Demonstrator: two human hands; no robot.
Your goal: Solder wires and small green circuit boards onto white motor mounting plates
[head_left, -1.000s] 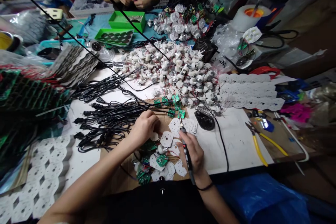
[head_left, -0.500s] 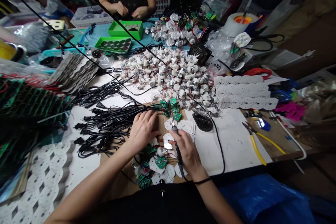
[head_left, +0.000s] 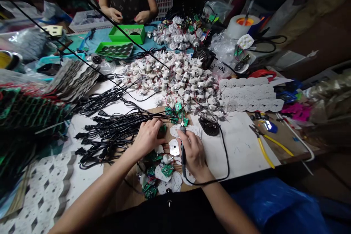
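My right hand (head_left: 193, 150) is closed around the dark handle of a soldering iron (head_left: 183, 150). Its metal tip points away from me, at several small green circuit boards (head_left: 178, 106). Left of it, my left hand (head_left: 149, 135) is bent, with a green circuit board (head_left: 163, 129) showing between thumb and fingers, partly hidden. Under that hand run black power cords (head_left: 117, 124) with plugs. White punched plates (head_left: 174, 147) lie between my hands. Closer to me is a jumble of white plates, wires and green boards (head_left: 167, 170).
A coiled soldering iron stand (head_left: 208, 126) is right of my hands, with yellow-handled pliers (head_left: 261, 146) beyond. Behind spreads a heap of white wired parts (head_left: 178, 76). Grey plate stacks (head_left: 38, 190) lie at left. Across the table, a person's hands (head_left: 116, 15) are near green trays (head_left: 127, 34).
My view has shifted slightly. The soldering iron stands steeper in my right hand, and its cable has swung. A green circuit board now shows at my left fingertips.
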